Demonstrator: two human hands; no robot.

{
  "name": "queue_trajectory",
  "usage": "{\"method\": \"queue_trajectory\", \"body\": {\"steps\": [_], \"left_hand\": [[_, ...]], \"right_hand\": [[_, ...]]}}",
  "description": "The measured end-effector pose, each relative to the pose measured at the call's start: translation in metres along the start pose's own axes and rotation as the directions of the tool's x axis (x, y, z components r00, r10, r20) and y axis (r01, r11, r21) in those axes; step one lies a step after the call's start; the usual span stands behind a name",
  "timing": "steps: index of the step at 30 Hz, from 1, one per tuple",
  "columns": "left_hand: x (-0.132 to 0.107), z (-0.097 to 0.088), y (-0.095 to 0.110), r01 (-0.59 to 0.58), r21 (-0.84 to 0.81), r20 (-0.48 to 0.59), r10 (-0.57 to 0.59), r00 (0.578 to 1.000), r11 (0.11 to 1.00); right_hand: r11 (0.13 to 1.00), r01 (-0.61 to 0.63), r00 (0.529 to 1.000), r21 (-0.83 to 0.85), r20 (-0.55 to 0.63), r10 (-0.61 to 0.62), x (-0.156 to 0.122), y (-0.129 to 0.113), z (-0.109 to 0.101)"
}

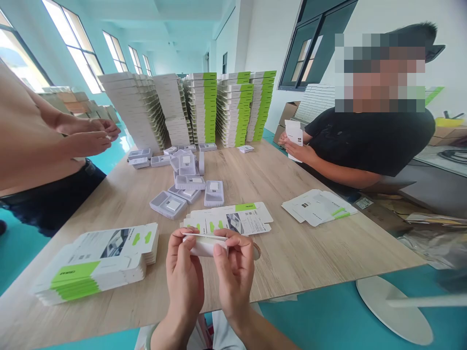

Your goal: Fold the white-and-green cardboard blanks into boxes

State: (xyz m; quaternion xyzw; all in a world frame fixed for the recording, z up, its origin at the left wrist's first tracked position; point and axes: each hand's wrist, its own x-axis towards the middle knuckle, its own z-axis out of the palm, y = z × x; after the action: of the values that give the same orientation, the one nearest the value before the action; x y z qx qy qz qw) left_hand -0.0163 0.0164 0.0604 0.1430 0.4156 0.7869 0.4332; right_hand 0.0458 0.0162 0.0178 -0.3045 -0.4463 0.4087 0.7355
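Head view: left hand (184, 277) and right hand (234, 272) pinch one white card (204, 247) above the table (280, 265). Around that card lie three carton piles: a left pile (109, 260), a middle pile (255, 217) just beyond, partly blocked by the hands, and a right pile (317, 208); farther beyond are overlapping trays (164, 201), uncountable, at least five box stacks (203, 107), two co-workers (375, 141).

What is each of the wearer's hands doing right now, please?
Left hand: closed, holding the left end of a white carton.
Right hand: closed, holding its right end.
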Motion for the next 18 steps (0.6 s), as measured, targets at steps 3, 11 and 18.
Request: {"method": "queue_trajectory", "body": {"steps": [3,11,18], "left_hand": [[-0.002,-0.001,-0.002,0.02,0.001,0.029,-0.02,0.999,1.0],[0.007,-0.017,-0.015,0.021,0.15,0.194,-0.05,0.98,0.988],[0.013,-0.023,-0.022,-0.022,0.277,0.253,-0.051,0.966,0.961]], "right_hand": [[1.0,-0.009,0.999,-0.016,-0.04,0.008,0.006,-0.003,-0.002],[0.992,-0.125,0.991,0.031,-0.044,0.126,0.019,-0.01,-0.01],[0.969,-0.141,0.985,-0.203,0.07,0.158,0.021,-0.003,-0.017]]}}
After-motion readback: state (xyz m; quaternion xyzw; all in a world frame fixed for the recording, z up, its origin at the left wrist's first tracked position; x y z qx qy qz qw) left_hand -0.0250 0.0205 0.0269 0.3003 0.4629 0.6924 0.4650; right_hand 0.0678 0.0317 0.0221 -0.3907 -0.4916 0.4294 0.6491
